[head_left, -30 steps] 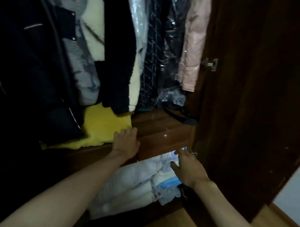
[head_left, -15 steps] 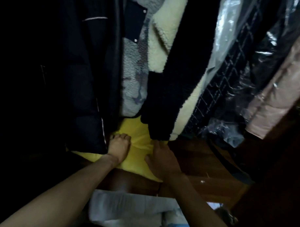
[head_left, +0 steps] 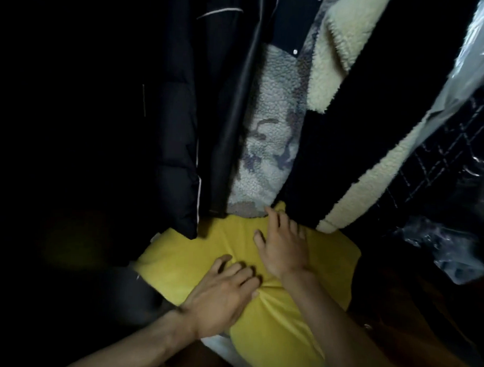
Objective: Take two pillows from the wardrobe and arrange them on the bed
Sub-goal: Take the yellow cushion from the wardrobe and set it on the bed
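In the dim wardrobe, coats point(head_left: 182, 126) crowd the yellow pillow's point(head_left: 194, 258) far edge. Left hand point(head_left: 220, 292) bunches its cover; right hand point(head_left: 284, 248) lies flat, spread. Both have shifted nearer together.

Above me: dark puffer jacket point(head_left: 178, 159), grey camouflage fleece point(head_left: 266, 156), cream sherpa-lined coat point(head_left: 347, 49), plastic-covered checked garment point(head_left: 439, 151), all hanging close together.

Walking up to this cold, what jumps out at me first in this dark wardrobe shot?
The bright yellow pillow at bottom centre stands out against the gloom. Both bare hands lie on it: the left hand bunching the fabric, the right hand spread flat further in. Above hang dark coats and a cream fleece-lined jacket.
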